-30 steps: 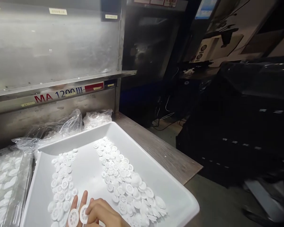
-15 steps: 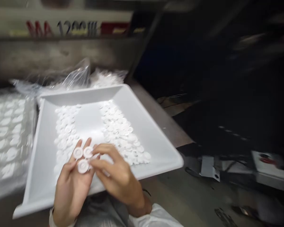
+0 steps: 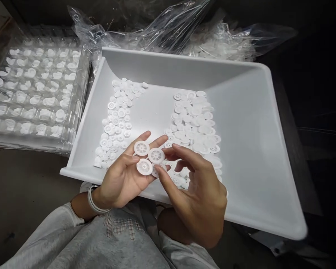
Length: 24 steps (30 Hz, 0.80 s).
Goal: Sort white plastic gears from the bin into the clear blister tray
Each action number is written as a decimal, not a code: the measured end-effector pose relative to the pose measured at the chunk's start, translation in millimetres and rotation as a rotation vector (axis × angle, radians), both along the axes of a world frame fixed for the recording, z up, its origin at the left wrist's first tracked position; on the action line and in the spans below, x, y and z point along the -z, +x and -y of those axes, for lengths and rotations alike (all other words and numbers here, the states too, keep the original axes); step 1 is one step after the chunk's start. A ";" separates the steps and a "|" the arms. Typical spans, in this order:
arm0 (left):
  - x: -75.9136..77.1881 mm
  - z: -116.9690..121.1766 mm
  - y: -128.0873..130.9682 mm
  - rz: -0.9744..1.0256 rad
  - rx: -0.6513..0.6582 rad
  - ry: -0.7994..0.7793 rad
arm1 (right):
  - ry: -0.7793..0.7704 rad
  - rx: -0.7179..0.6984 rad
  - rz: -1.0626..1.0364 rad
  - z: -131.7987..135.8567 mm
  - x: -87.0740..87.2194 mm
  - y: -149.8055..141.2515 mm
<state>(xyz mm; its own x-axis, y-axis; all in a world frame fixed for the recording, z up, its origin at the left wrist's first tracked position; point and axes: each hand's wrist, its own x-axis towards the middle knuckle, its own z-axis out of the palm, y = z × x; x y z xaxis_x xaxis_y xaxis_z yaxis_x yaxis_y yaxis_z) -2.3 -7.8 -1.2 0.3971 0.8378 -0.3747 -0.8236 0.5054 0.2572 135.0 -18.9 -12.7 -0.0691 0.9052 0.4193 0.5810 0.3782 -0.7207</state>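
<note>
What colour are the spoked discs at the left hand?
White: the spoked discs show best in the head view.

I count four white spoked discs (image 3: pixel 141 148) between my two hands (image 3: pixel 126 181), plus two heaps of loose discs (image 3: pixel 194 123) in one white tub (image 3: pixel 252 149).

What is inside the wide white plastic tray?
Two heaps of round white plastic discs: a left heap and a larger right heap, with bare tray floor between. Lower discs are buried; the right hand hides part of the right heap.
</note>
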 end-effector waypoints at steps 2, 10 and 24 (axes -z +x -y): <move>-0.1 -0.3 0.2 0.002 0.015 0.002 | -0.005 0.019 0.001 -0.7 -1.3 -0.3; 1.7 1.1 0.1 0.007 0.035 0.016 | -0.040 0.047 -0.050 1.0 -0.4 1.4; 1.0 -0.5 -2.9 -0.030 0.054 -0.008 | 0.018 -0.017 -0.111 -2.3 -3.3 9.8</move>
<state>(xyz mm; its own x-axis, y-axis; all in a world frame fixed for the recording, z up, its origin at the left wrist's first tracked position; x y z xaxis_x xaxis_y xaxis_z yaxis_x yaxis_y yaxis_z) -5.2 -7.3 -2.1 0.4299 0.8124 -0.3938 -0.7872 0.5509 0.2771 144.8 -16.7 -9.4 -0.0370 0.8967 0.4412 0.4912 0.4008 -0.7734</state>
